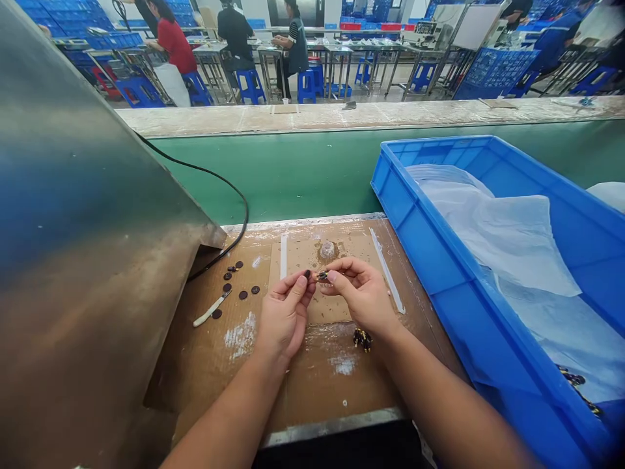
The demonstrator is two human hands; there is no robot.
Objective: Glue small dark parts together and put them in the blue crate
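1. Small dark disc (307, 273) pinched at the fingertips of the left hand (286, 314), above the cardboard mat (293, 378) and just in front of the clear dome (327, 249).
2. Tiny dark-and-gold part (322, 275) pinched at thumb and forefinger of the right hand (364, 294), just beside the disc; touching or barely apart, impossible to tell at this size.
3. Both hands narrowed to a pinch, fingertips facing each other over the paler cardboard square (332, 306), other fingers curled in.
4. Clear dome seated on a brown-stained patch at the far edge of that square.
5. White strips (284, 255) bordering the square on the left and on the right, the right one slanting toward the crate.
6. Small cluster of dark-and-gold parts (362, 339) lying on the mat just under the right wrist.
7. Loose dark discs (239, 281) scattered to the left of the left hand, next to a pale flat stick (211, 309).
8. Black cable (234, 195) curving from under the metal panel (73, 260) across the green belt (303, 169) and onto the mat.
9. Blue crate (439, 260) to the right, lined with clear plastic sheeting (508, 241), a few dark parts (579, 384) at its near end.
10. Seated people at work at metal tables (342, 55) with blue stools (251, 85), well beyond the belt.
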